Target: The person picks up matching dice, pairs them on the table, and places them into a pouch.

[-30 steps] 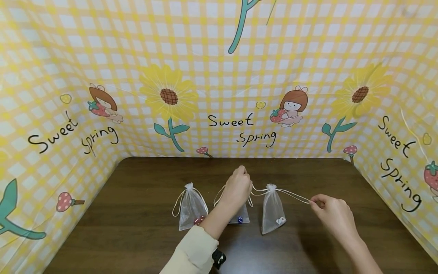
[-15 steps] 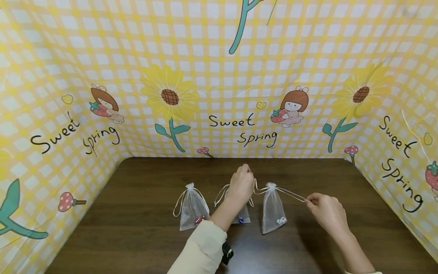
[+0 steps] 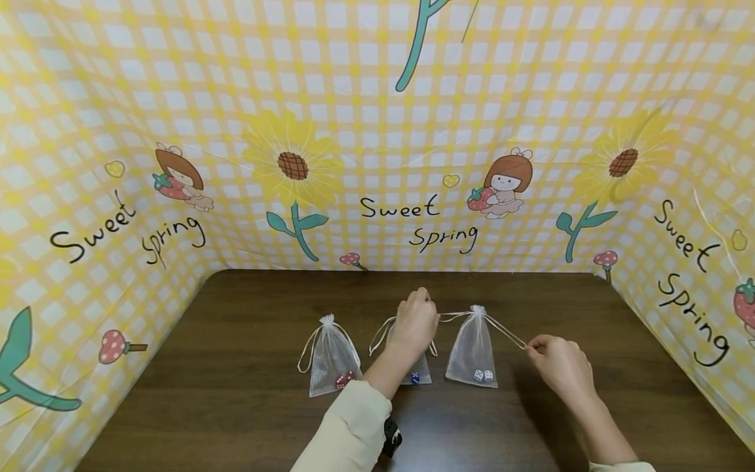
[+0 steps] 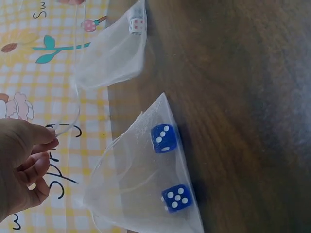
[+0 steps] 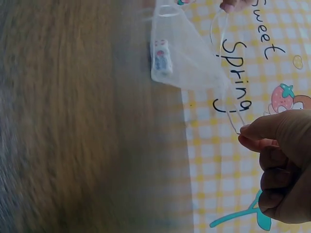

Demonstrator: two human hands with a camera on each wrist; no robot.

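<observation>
A sheer white drawstring bag (image 3: 468, 347) with white dice (image 3: 483, 375) at its bottom hangs or stands upright at right of centre, its neck gathered. The right hand (image 3: 560, 367) pinches the loop of one drawstring (image 3: 506, 331) between thumb and forefinger. On the other side the left hand (image 3: 415, 321) pinches the opposite drawstring (image 4: 77, 104), which runs taut to the bag's neck. Below the left forearm lies a second bag (image 4: 131, 184) with blue dice (image 4: 164, 138), partly hidden in the head view. A third bag (image 3: 330, 357) with red dice (image 3: 345, 378) is to its left.
A dark wooden table (image 3: 224, 367) bears all the bags. Yellow checked cloth (image 3: 383, 144) printed with flowers and words walls the back and both sides. A black strap (image 3: 391, 438) is by the left sleeve (image 3: 348, 426).
The white-dice bag has turned and its neck has shifted slightly right and up, so its base now faces more squarely forward. The right hand has moved a little left, still pinching the string.
</observation>
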